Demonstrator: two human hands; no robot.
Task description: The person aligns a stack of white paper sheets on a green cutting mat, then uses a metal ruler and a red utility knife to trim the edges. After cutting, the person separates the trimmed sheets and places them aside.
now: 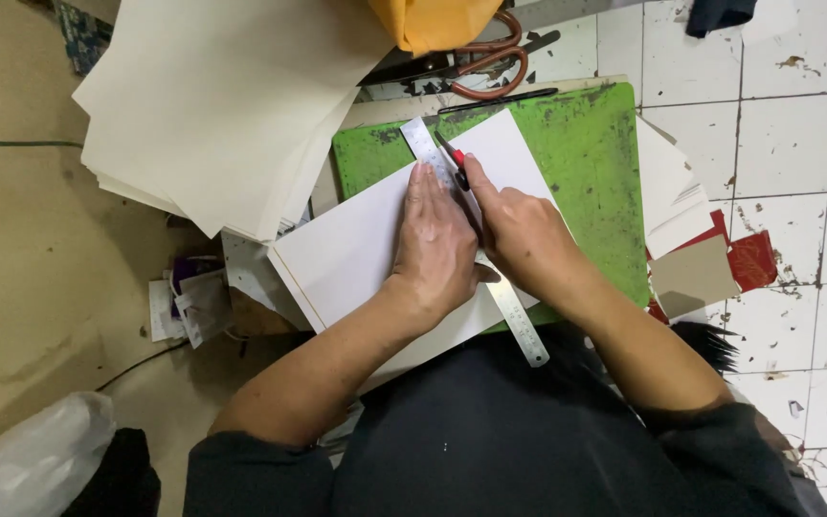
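The person's dark sleeves fill the bottom of the view. Above them the left hand (435, 239) lies flat, fingers spread, pressing a metal ruler (476, 230) onto a white sheet (356, 254) so neither slips. The right hand (519, 235), just right of the ruler, is closed around a red-handled knife (454, 161), its blade against the ruler's edge. The sheet rests on a green cutting mat (595, 163). Left of the mat sits a stack of cream paper (222, 105); scissors (490, 62) lie beyond the mat.
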